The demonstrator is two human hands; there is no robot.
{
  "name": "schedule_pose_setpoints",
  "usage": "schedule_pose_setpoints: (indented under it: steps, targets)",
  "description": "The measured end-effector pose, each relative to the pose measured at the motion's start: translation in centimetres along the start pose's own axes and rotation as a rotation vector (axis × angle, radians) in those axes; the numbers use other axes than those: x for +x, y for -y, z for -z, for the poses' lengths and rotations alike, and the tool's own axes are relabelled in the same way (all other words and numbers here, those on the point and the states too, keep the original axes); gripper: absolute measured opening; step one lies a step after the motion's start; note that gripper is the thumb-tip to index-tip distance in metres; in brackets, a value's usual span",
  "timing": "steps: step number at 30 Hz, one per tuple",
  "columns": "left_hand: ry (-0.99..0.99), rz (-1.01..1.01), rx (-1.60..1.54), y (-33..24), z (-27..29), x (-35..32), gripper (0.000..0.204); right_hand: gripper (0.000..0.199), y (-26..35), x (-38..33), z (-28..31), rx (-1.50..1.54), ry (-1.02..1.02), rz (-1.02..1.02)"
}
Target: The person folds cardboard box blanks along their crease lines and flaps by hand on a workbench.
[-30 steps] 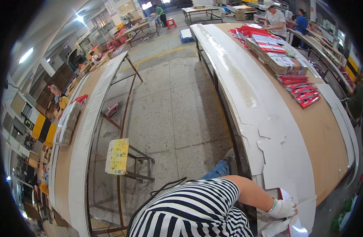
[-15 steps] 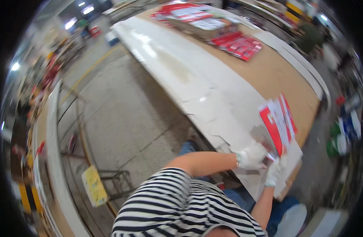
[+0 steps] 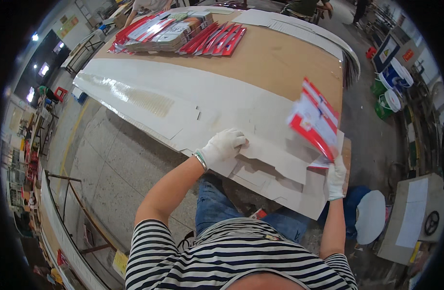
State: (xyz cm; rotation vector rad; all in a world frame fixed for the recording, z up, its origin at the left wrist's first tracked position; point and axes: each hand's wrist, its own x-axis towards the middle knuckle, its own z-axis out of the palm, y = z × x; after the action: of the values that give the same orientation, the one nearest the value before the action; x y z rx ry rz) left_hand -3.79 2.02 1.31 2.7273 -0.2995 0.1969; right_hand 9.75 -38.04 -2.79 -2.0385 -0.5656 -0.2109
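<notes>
Two gloved hands share the work: my left hand [image 3: 223,146] lies flat, fingers spread, pressing the white die-cut card sheets [image 3: 260,159], while my right hand [image 3: 336,176] is clenched on the lower corner of a red-and-white stack of flat cartons [image 3: 314,120], which rises up and leftward from that grip, just right of my left. Both sit at the near end of the long brown worktable [image 3: 280,63]; buckets [image 3: 388,96] stand on the floor beyond my right.
</notes>
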Motion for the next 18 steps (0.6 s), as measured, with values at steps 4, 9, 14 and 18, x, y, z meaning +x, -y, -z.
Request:
schedule_pose_setpoints:
  steps: [4, 9, 14, 18]
  targets:
    - [0.042, -0.078, -0.305, 1.5, -1.0, 0.3, 0.018, 0.061, -0.4, -0.8, -0.8, -0.305, 0.086, 0.129]
    - [0.09, 0.137, -0.499, 0.6, -2.7, 0.7, 0.021, 0.066, -0.8, -1.4, -0.6, -0.161, 0.052, -0.137]
    - [-0.105, 0.493, -0.31, -1.5, -3.6, 2.5, 0.019, 0.073, -2.3, -2.3, -0.2, -0.129, -0.074, -0.218]
    - [-0.194, 0.42, -0.077, -2.0, -5.6, 2.7, 0.024, 0.068, -0.2, -1.7, -0.3, -0.172, 0.088, 0.08]
